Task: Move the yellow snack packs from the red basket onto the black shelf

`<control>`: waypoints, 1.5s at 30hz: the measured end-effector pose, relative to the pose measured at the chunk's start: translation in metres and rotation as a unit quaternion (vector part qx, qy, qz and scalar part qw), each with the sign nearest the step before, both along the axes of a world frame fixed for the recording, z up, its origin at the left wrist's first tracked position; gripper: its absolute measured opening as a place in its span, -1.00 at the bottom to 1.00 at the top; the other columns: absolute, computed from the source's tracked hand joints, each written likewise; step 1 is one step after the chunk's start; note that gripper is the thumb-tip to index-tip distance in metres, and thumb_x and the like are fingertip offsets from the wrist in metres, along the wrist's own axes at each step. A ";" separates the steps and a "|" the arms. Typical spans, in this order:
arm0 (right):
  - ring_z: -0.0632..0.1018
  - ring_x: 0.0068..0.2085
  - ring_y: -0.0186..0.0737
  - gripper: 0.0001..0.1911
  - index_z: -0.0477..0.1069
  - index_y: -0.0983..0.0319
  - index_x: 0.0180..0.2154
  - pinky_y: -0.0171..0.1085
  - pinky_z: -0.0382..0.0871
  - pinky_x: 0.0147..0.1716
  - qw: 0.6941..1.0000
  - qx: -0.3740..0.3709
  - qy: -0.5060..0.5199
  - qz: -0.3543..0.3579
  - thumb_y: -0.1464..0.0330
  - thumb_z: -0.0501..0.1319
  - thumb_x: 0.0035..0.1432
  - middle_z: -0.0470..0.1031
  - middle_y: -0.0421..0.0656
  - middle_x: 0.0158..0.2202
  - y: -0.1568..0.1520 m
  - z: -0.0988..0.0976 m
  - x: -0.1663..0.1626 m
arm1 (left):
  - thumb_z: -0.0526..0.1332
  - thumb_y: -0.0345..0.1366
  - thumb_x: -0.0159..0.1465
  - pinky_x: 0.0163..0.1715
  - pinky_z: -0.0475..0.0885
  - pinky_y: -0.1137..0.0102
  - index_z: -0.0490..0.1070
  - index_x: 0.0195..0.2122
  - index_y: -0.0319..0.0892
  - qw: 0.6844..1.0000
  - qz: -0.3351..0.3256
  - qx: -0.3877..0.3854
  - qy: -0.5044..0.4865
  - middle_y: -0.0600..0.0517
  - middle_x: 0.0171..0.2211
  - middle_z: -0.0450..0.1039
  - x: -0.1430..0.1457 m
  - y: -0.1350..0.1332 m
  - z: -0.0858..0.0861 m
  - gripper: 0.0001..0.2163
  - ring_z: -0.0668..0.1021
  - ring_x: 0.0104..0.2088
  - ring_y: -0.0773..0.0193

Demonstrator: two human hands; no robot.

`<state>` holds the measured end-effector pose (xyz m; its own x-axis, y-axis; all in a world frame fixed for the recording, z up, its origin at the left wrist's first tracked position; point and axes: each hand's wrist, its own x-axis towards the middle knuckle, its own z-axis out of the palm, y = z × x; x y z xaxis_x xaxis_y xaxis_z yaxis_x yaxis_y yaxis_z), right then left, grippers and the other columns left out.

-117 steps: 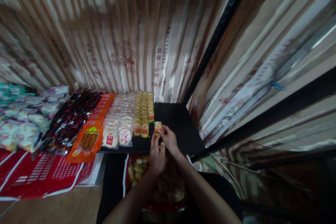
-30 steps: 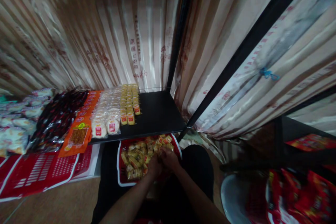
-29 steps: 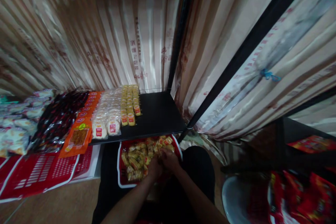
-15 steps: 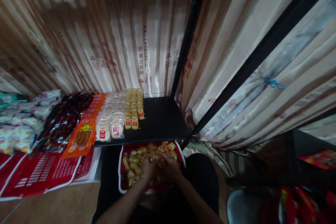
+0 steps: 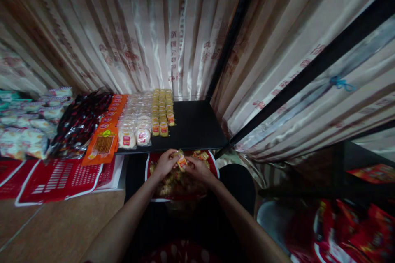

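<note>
So I've got one little yellow packet (image 5: pixel 182 162) pinched between both hands, right above the red basket (image 5: pixel 147 169) with the white rim. My left hand (image 5: pixel 166 163) has its fingers curled in, nearly closed, with the tips on the packet's upper left side. My right hand (image 5: pixel 200 169) is mostly closed too, thumb and fingers gripping the lower right. Packet's tilted, red label facing up at me. The basket's sitting between my knees, just under the front edge of the black shelf (image 5: pixel 200 127), and there are loose yellow packets (image 5: pixel 168 187) in it, though it's pretty dim and blurry down there so I can't count them.

Up on the shelf there's a block of yellow packets (image 5: pixel 162 111) in three columns, and the rightmost column stops short of the other two. Right of that it's bare black board. Going left, touching or just beside each other: clear-wrapped round white packs (image 5: pixel 135 125), orange bags (image 5: pixel 103 144), a heap of shiny dark packs (image 5: pixel 82 125), then white packs (image 5: pixel 24 139) with some teal ones (image 5: pixel 12 96) behind. Pale curtain (image 5: pixel 154 33) hangs at the back, and there are red bags (image 5: pixel 370 230) down on my right.
</note>
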<state>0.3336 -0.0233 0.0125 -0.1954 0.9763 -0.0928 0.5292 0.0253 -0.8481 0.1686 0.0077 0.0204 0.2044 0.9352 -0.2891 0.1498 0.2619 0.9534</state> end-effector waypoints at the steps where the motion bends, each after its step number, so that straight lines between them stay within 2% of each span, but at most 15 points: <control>1: 0.42 -0.48 -0.33 -0.70 0.49 0.24 -0.20 -0.39 0.28 -0.48 1.000 0.000 0.002 0.005 0.32 0.15 0.00 0.51 -0.20 -0.47 0.001 0.003 -0.001 | 0.21 -0.18 0.07 -0.59 0.31 0.53 0.38 -0.24 -0.22 1.000 0.010 0.003 -0.013 0.15 -0.59 0.36 0.000 0.001 0.001 -0.72 0.39 -0.62 0.43; 6: 0.47 -0.40 -0.28 -0.72 0.49 0.23 -0.23 -0.36 0.32 -0.43 0.998 -0.010 0.051 -0.035 0.25 0.16 0.03 0.53 -0.18 -0.39 0.009 0.015 -0.004 | 0.20 -0.23 0.10 -0.48 0.42 0.49 0.31 -0.11 -0.22 0.993 0.075 0.042 -0.075 0.05 -0.34 0.41 -0.001 -0.002 0.001 -0.67 0.46 -0.50 0.43; 10: 0.45 -0.45 -0.31 -0.68 0.49 0.22 -0.22 -0.36 0.33 -0.46 0.994 0.026 0.058 -0.093 0.20 0.20 0.00 0.51 -0.19 -0.40 0.030 0.011 -0.007 | 0.12 -0.34 0.14 -0.32 0.46 0.41 0.29 -0.06 -0.21 0.982 0.124 0.141 -0.012 -0.08 -0.13 0.38 0.002 -0.008 0.006 -0.69 0.50 -0.37 0.39; 13: 0.42 -0.48 -0.35 -0.66 0.48 0.22 -0.20 -0.37 0.32 -0.46 0.988 0.060 0.051 -0.131 0.19 0.21 -0.02 0.50 -0.19 -0.38 0.053 0.005 -0.011 | 0.07 -0.38 0.16 -0.25 0.46 0.38 0.31 -0.07 -0.20 0.970 0.116 0.208 0.038 -0.10 -0.08 0.35 0.006 -0.008 0.014 -0.71 0.50 -0.26 0.34; 16: 0.42 -0.50 -0.36 -0.65 0.48 0.22 -0.22 -0.35 0.33 -0.44 0.982 0.086 0.036 -0.162 0.17 0.20 -0.03 0.49 -0.18 -0.37 0.076 0.001 -0.017 | 0.03 -0.40 0.17 -0.13 0.44 0.32 0.33 -0.07 -0.20 0.962 0.095 0.241 0.085 -0.13 0.02 0.30 0.011 -0.001 0.018 -0.70 0.45 -0.05 0.23; 18: 0.42 -0.49 -0.35 -0.64 0.48 0.24 -0.22 -0.34 0.34 -0.43 0.979 0.099 0.025 -0.175 0.17 0.19 -0.02 0.48 -0.16 -0.35 0.090 0.001 -0.020 | 0.01 -0.41 0.18 -0.01 0.39 0.25 0.34 -0.05 -0.21 0.956 0.085 0.254 0.120 -0.13 0.07 0.28 0.012 0.007 0.018 -0.69 0.38 0.06 0.19; 21: 0.43 -0.49 -0.34 -0.63 0.48 0.26 -0.20 -0.32 0.35 -0.42 0.977 0.109 0.003 -0.185 0.18 0.17 -0.01 0.47 -0.14 -0.34 0.108 -0.001 -0.025 | -0.01 -0.40 0.20 0.13 0.26 0.19 0.33 -0.01 -0.21 0.947 0.073 0.272 0.154 -0.12 0.07 0.31 0.012 0.020 0.014 -0.67 0.34 0.11 0.19; 28: 0.47 -0.45 -0.32 -0.68 0.46 0.24 -0.18 -0.32 0.37 -0.36 0.976 0.098 -0.055 -0.189 0.26 0.17 0.02 0.49 -0.13 -0.30 0.138 -0.001 -0.037 | -0.06 -0.31 0.26 0.21 0.13 0.19 0.26 0.10 -0.27 0.953 0.077 0.255 0.145 -0.14 0.15 0.26 0.019 0.039 -0.001 -0.60 0.28 0.18 0.20; 35: 0.48 -0.43 -0.31 -0.65 0.41 0.26 -0.10 -0.31 0.39 -0.34 0.977 0.100 -0.070 -0.174 0.35 0.15 0.03 0.49 -0.11 -0.28 0.148 0.002 -0.044 | -0.03 -0.26 0.25 0.22 0.12 0.20 0.23 0.13 -0.25 0.961 0.114 0.227 0.107 -0.13 0.18 0.21 0.031 0.044 -0.011 -0.58 0.25 0.20 0.20; 40: 0.44 -0.48 -0.33 -0.63 0.39 0.26 -0.10 -0.29 0.39 -0.36 0.976 0.113 -0.054 -0.179 0.27 0.12 0.05 0.47 -0.09 -0.22 0.146 0.002 -0.046 | -0.06 -0.25 0.26 0.20 0.15 0.19 0.29 0.07 -0.26 0.951 0.142 0.244 0.124 -0.14 0.13 0.28 0.032 0.037 -0.010 -0.61 0.29 0.16 0.20; 45: 0.45 -0.43 -0.29 -0.63 0.42 0.26 -0.12 -0.28 0.36 -0.31 0.970 0.132 -0.069 -0.190 0.20 0.04 0.13 0.48 -0.09 -0.24 0.147 -0.001 -0.049 | -0.09 -0.24 0.28 0.23 0.09 0.22 0.18 0.15 -0.32 0.965 0.119 0.214 0.097 -0.18 0.19 0.19 0.034 0.037 -0.012 -0.55 0.22 0.21 0.20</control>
<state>0.2847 0.1241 0.0119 0.1807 0.9687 0.1701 0.6506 0.0120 -0.7593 0.2021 0.0444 0.0087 -0.0500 0.9912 0.1227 0.3205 -0.1004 0.9419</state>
